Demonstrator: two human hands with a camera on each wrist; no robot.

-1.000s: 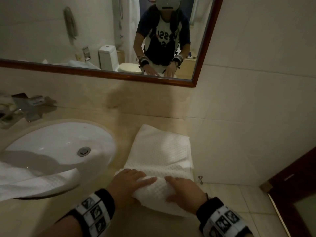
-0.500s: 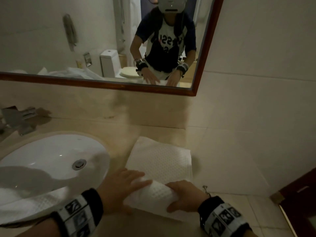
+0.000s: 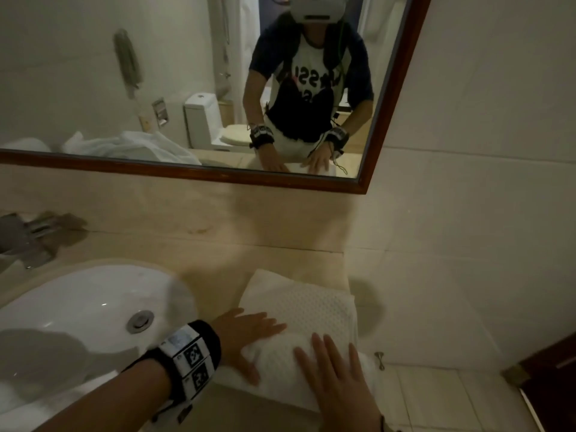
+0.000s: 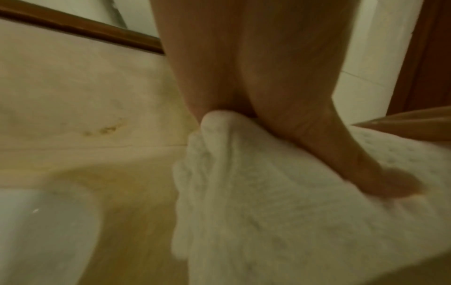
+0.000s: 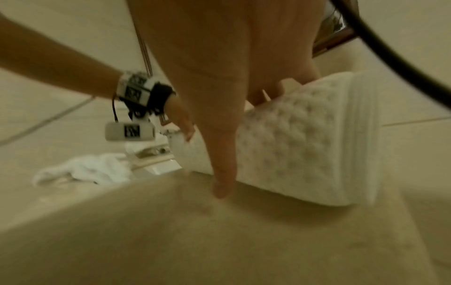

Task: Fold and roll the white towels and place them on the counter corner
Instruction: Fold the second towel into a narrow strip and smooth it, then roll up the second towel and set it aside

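A white waffle towel lies at the right end of the counter [image 3: 218, 266], against the side wall. Its near part is a thick roll [image 3: 274, 357], and its flat part [image 3: 299, 304] stretches toward the mirror. My left hand [image 3: 246, 332] rests on the roll's left end with straight fingers, thumb on the near side. My right hand [image 3: 333, 372] lies flat on top of the roll's right half. The left wrist view shows the thumb [image 4: 380, 179] pressing the towel [image 4: 268, 221]. The right wrist view shows the roll [image 5: 292, 150] end-on under my palm.
A white sink basin [image 3: 78, 307] sits left of the towel, with a faucet [image 3: 28, 238] behind it. Another crumpled white towel [image 5: 83, 171] lies at the far left. The tiled wall [image 3: 452, 275] bounds the counter's right end. A brown door [image 3: 554, 369] stands lower right.
The roll has grown and moved away from me over the flat part, which is now shorter. Both hands went from curled around the roll to lying flat on it.
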